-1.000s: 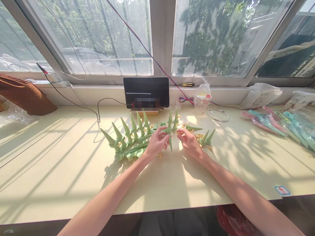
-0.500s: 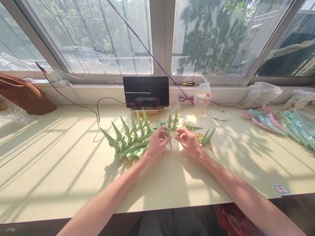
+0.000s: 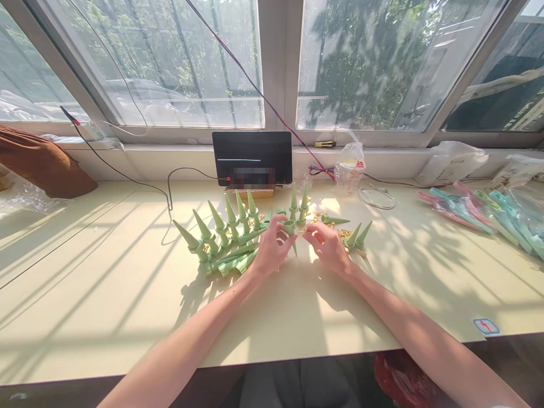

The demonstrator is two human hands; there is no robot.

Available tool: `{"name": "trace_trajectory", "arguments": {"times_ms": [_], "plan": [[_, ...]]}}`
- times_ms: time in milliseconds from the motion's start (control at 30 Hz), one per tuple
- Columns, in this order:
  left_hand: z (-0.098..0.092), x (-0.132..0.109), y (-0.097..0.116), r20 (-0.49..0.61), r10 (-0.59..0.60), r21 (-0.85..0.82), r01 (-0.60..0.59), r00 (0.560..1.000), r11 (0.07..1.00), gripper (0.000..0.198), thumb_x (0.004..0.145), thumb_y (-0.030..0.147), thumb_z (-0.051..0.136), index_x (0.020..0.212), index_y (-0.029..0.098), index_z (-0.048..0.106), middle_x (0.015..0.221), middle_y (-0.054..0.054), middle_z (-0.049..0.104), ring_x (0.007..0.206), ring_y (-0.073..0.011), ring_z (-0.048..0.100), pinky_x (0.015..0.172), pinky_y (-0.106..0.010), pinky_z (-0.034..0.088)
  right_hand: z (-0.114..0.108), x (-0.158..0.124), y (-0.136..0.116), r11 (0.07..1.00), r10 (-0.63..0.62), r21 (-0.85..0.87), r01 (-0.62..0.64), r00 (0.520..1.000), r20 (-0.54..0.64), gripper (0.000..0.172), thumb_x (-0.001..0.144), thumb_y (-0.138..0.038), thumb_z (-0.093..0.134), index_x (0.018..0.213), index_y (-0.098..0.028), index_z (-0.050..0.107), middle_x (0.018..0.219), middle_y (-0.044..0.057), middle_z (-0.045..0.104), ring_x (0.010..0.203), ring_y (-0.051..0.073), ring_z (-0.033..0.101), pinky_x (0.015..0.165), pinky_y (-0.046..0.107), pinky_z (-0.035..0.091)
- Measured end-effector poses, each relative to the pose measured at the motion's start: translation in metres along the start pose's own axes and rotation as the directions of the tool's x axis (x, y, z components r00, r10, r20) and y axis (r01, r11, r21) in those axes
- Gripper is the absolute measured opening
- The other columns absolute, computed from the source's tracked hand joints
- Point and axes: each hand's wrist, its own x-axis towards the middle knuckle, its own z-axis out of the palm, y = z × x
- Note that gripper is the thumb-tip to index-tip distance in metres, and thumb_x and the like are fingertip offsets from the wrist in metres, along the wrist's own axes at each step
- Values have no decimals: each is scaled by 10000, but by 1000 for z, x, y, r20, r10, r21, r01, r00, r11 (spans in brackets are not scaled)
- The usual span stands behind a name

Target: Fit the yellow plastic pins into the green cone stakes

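My left hand (image 3: pixel 273 243) grips a hollow green plastic cone (image 3: pixel 289 228), its open wide end up and its point down. Close on its right, my right hand (image 3: pixel 325 243) pinches a small brass-coloured piece (image 3: pixel 301 230) near the cone's mouth. Several green cones (image 3: pixel 221 224) stand point-up on collared bases left of my hands. Two more upright cones (image 3: pixel 304 204) rise just behind them. In front of the left group lie green tubes (image 3: pixel 233 262) in a loose pile. Past my right hand are another pair of cones (image 3: pixel 357 238) and a heap of small brass-coloured pieces (image 3: pixel 343 233).
A dark tablet (image 3: pixel 253 158) leans on a stand at the back. Beside it are a bagged cup (image 3: pixel 351 167), a yellow cutter (image 3: pixel 325 144) and a coiled white cable (image 3: pixel 377 198). Bagged pink and green plastic items (image 3: pixel 463 212) lie right; a brown bag (image 3: pixel 42 164) sits left.
The cone in my left hand has tipped so its open mouth shows more. My right fingers have brought the small brass-coloured piece slightly nearer to the mouth.
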Motion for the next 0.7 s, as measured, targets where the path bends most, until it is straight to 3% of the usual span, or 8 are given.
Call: {"name": "trace_trajectory", "arguments": {"times_ms": [300,467,700], "plan": [[0,1,0,-18,-68,-17,67,998,998,258,809,375,652,987,229,537,696,23,558,589,-128,582,513,-221,471,-1,0,0,999,8,-34,-8,1000,12,157,943,-319,513,955,-220,634,937,60,655,634,157,572,616,316,467],[-1,1,0,16,-107,-50,108,994,993,235,837,435,621,918,221,567,654,11,563,579,-149,591,464,-232,457,0,0,1,1000,6,-21,-6,1000,7,169,944,-314,507,973,-220,644,968,78,665,662,171,584,622,330,480],[-4,2,1,38,-116,-38,118,992,992,299,881,498,563,812,208,543,621,18,564,423,-103,501,448,-249,445,0,0,0,1000,27,14,-27,1000,12,167,936,-299,504,984,-205,633,1004,76,663,650,157,585,631,319,489]]}}
